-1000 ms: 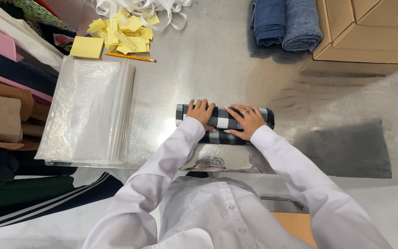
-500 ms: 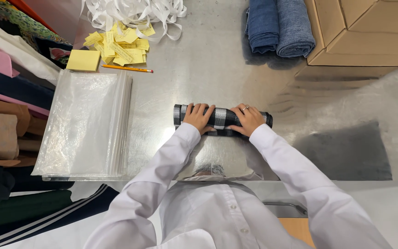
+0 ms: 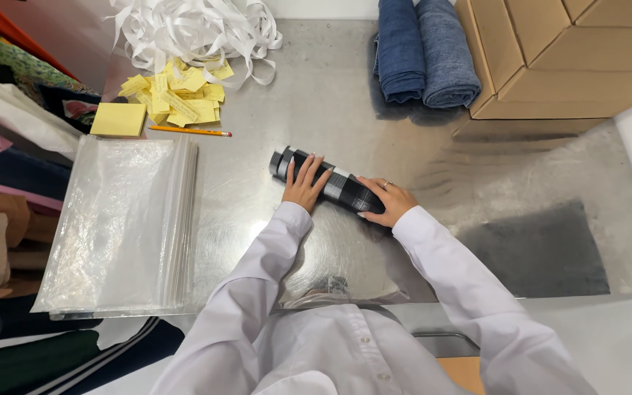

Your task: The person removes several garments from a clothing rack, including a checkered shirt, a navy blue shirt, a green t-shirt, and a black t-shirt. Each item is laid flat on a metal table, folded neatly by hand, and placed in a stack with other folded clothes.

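on the shiny metal table (image 3: 433, 161) lies a rolled cloth (image 3: 338, 186), black with pale checks, wound into a tight cylinder that runs at a slant from upper left to lower right. the person's left hand (image 3: 303, 184) lies flat on top of the roll near its left end, fingers spread and pointing away from the body, pressing down rather than gripping. the right hand (image 3: 387, 202), with a ring on one finger, cups the right end of the roll, fingers curved over the cloth and thumb toward the near side. both arms wear white shirt sleeves. to the left of the roll, well apart from it, sits a stack of clear plastic bags (image 3: 122, 219). beyond that stack lie a yellow pencil (image 3: 188, 131), a yellow sticky-note pad (image 3: 118, 119) and loose yellow notes (image 3: 184, 95), with a heap of white ribbon strips (image 3: 192, 29) behind them. two rolled blue towels (image 3: 422, 51) rest at the far edge, just beside cardboard boxes (image 3: 572, 51). folded fabrics (image 3: 1, 161) in many colours line the left side.
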